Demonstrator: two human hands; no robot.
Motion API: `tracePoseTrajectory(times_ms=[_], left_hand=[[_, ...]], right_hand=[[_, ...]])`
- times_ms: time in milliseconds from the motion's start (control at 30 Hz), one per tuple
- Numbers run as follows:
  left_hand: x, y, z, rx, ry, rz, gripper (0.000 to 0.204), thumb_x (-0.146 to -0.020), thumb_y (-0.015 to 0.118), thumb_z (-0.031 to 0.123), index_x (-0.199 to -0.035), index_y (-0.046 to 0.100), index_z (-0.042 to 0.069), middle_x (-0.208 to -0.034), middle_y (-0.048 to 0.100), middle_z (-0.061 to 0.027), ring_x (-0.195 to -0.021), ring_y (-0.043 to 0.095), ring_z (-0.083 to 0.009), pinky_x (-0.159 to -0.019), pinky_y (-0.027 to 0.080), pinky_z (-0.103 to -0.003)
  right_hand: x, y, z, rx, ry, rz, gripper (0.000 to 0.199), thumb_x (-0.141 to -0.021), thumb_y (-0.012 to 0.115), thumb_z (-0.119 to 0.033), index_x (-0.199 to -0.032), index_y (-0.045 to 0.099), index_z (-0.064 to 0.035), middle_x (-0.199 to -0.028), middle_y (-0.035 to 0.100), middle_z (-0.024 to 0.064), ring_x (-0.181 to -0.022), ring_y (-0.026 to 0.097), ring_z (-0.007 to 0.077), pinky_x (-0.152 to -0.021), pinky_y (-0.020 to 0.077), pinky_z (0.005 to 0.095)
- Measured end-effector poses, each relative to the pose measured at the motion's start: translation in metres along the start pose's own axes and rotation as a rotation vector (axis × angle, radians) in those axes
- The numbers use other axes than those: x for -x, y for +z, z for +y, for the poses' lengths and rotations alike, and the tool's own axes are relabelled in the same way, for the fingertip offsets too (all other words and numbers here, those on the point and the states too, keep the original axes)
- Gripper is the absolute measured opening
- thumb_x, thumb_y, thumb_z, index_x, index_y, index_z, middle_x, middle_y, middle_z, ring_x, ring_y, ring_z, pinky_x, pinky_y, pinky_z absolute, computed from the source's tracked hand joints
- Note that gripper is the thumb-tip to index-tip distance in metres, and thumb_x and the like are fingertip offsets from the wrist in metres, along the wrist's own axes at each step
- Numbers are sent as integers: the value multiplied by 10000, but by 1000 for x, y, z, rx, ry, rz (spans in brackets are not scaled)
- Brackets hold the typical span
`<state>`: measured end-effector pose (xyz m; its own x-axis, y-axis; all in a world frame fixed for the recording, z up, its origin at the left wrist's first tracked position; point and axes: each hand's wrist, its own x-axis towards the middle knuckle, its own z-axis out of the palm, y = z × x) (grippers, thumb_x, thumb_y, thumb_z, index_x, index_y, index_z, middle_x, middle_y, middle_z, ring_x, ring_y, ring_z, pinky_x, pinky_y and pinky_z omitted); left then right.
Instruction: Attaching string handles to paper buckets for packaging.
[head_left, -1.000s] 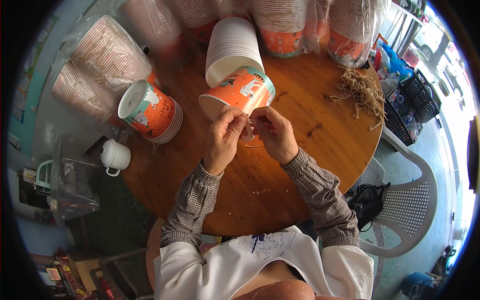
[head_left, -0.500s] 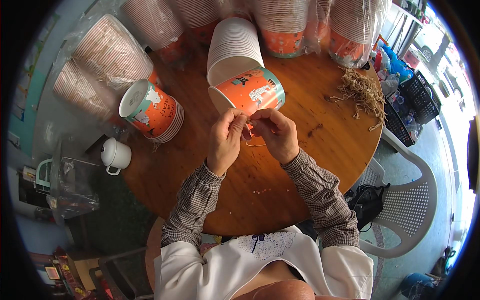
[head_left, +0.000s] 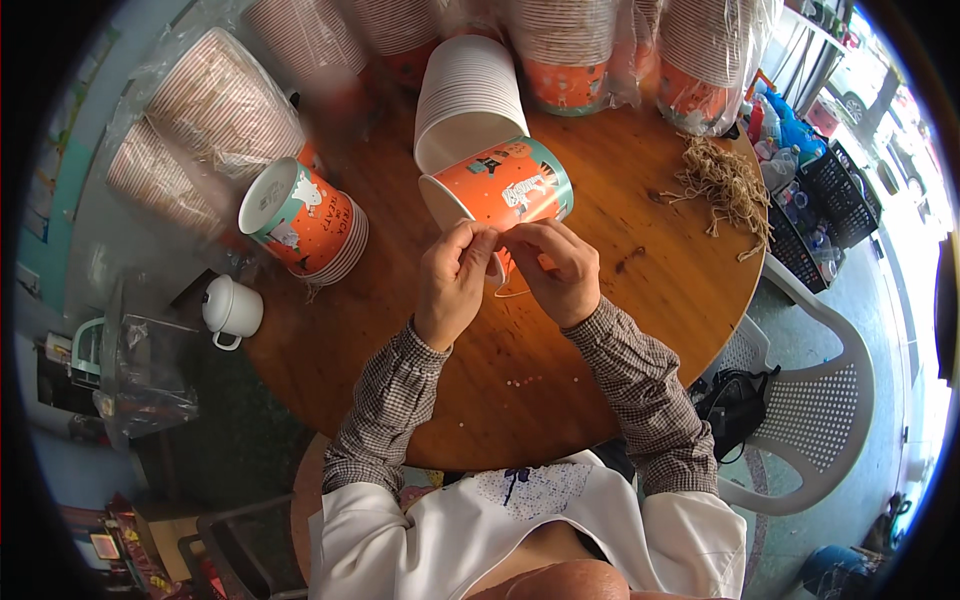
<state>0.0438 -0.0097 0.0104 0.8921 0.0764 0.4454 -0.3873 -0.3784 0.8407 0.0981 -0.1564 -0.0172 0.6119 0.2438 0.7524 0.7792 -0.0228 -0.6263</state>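
Observation:
An orange and teal printed paper bucket (head_left: pixel 500 185) lies on its side just beyond my hands, its open rim turned to the left. My left hand (head_left: pixel 452 285) and my right hand (head_left: pixel 560 278) meet at its near side, thumbs and forefingers pinched together. Between them they grip a thin twine (head_left: pixel 515 294), whose loose loop hangs below my right fingers. My fingertips hide most of the twine and part of the bucket. Directly behind, a nested stack of white buckets (head_left: pixel 468 95) lies with its opening toward me.
Orange buckets (head_left: pixel 320 228) are nested at the left, near a white lidded mug (head_left: pixel 235 308). Plastic-wrapped bucket stacks (head_left: pixel 225 105) line the back and left. A tangle of twine (head_left: pixel 722 185) lies at the right edge of the wooden table (head_left: pixel 520 420). A white chair (head_left: pixel 815 405) stands at the right.
The bucket has rolled slightly, shifting its print. My right fingers have bent and curled further, and the twine loop hangs a little lower. My left hand stays nearly still.

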Motion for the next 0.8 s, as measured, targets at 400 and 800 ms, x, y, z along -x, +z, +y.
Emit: tracePoseTrajectory(times_ms=[400,800], left_hand=[[2,7,-1,-12,11,63,75,-903,615,13,-962,611,-32,-868,656,-78,-705,658,-109,-579,566,-224],[1,11,-5,-239,189,107,52,-876,626,-11,-913,590,-17,-801,624,-57,-663,623,-113,-586,495,-241]], right_hand=[[3,2,1,-325,363,43,90,-886,638,-19,-962,601,12,-830,657,51,-713,634,90,-630,514,234],[1,-1,5,-394,445,52,81,-941,567,-43,-987,521,5,-849,605,39,-702,599,81,-649,515,242]])
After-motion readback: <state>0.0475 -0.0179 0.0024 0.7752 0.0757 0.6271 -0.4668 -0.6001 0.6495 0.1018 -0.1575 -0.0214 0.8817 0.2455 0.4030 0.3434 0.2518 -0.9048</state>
